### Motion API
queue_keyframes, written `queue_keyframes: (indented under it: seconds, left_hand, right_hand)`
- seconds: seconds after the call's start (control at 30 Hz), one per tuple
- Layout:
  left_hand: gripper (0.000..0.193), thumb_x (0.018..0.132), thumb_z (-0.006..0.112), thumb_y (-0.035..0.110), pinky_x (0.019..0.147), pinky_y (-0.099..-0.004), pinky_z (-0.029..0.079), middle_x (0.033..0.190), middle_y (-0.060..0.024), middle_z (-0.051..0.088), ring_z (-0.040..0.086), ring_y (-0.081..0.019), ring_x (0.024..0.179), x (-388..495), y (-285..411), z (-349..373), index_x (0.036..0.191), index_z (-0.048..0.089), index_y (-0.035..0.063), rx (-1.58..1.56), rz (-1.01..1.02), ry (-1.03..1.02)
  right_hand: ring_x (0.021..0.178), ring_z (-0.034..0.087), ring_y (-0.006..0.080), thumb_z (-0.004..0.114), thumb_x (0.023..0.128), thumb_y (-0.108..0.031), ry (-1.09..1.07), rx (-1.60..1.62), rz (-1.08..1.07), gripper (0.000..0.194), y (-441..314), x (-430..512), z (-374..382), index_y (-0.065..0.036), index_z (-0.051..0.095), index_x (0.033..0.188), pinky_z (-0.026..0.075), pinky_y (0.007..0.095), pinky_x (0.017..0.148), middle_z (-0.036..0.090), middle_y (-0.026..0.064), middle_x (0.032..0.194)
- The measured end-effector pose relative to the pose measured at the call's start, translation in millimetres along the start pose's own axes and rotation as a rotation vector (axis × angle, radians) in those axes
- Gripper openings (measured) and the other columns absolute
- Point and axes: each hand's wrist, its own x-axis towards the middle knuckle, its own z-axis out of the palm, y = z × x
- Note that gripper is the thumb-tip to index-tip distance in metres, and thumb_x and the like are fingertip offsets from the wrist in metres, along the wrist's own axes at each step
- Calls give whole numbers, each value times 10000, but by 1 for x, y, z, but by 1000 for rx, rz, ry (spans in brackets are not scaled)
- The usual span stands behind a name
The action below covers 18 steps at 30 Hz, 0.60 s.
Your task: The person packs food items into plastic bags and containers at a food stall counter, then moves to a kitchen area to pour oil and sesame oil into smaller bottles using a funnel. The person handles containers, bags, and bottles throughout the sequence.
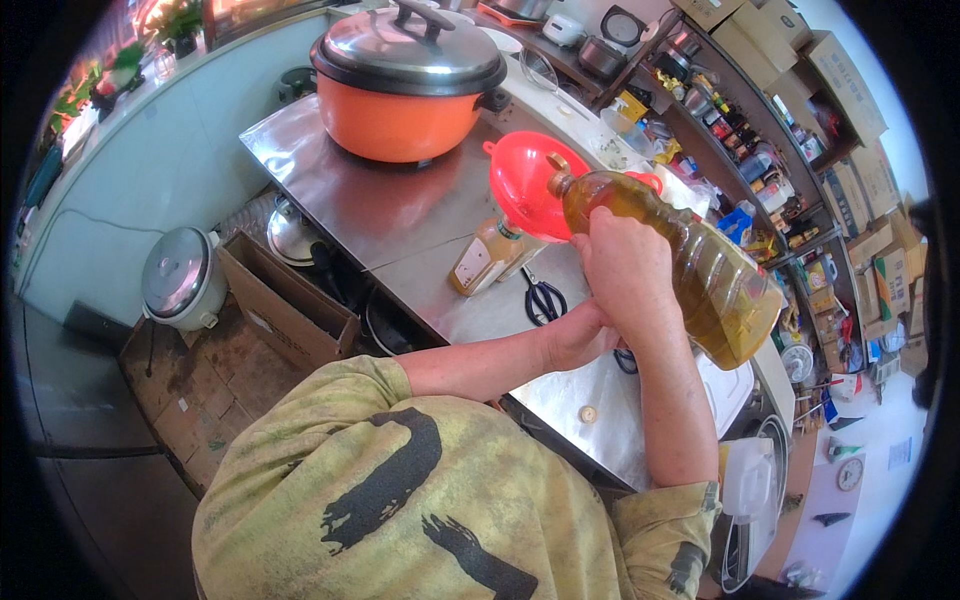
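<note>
My right hand (pixel 630 262) grips a large clear plastic bottle of yellow-brown oil (pixel 731 292) near its upper part. The bottle is tilted, its neck and opened cap over a red plastic funnel (pixel 523 176). Below the funnel stands a small glass bottle (pixel 480 259) with a pale label and amber contents near its base. Whether the funnel's spout is inside its mouth is hard to see. My left hand (pixel 589 337) is below the right wrist, its fingers mostly hidden behind that arm. Black-handled scissors (pixel 545 300) lie beside the small bottle. Nearer me sits a small round cap (pixel 587 414).
An orange pot (pixel 401 124) with a metal lid stands on the far part of the steel table (pixel 300 142). On the floor at left are a rice cooker (pixel 178 277) and an open cardboard box (pixel 289 300). Crowded shelves (pixel 750 150) line the right.
</note>
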Motion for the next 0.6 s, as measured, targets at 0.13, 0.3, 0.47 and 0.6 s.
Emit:
queue_keyframes:
  seconds: [0.13,0.3,0.47,0.6]
  left_hand:
    - [427,854,559,269,891,-368,399,1177,-7,535,507,-153,1070,-1,0,1,1241,455,121,4,9,-2]
    - [423,849,558,237,891,-370,400,1171,-8,540,510,-155,1070,-2,0,0,1241,454,121,23,5,18]
    - [422,839,560,204,895,-374,398,1162,-14,545,512,-162,1069,-2,1,-1,1238,458,112,-4,3,4]
    - [431,828,561,172,898,-376,398,1169,-24,540,511,-170,1075,-4,2,-1,1239,452,102,15,6,25]
  right_hand:
    - [718,635,331,582,831,-277,-1,-6,-2,251,-1,0,0,-27,582,837,499,425,643,639,163,735]
    - [734,656,303,596,835,-241,-11,-17,-8,236,-2,-1,-2,-5,584,844,514,379,650,653,156,744]
    - [740,651,311,592,837,-253,-9,2,3,247,-3,-1,-2,-6,583,847,510,390,658,650,162,750]
    - [743,648,318,592,836,-253,-1,22,17,241,-3,-1,-1,-12,583,847,507,401,664,649,167,753]
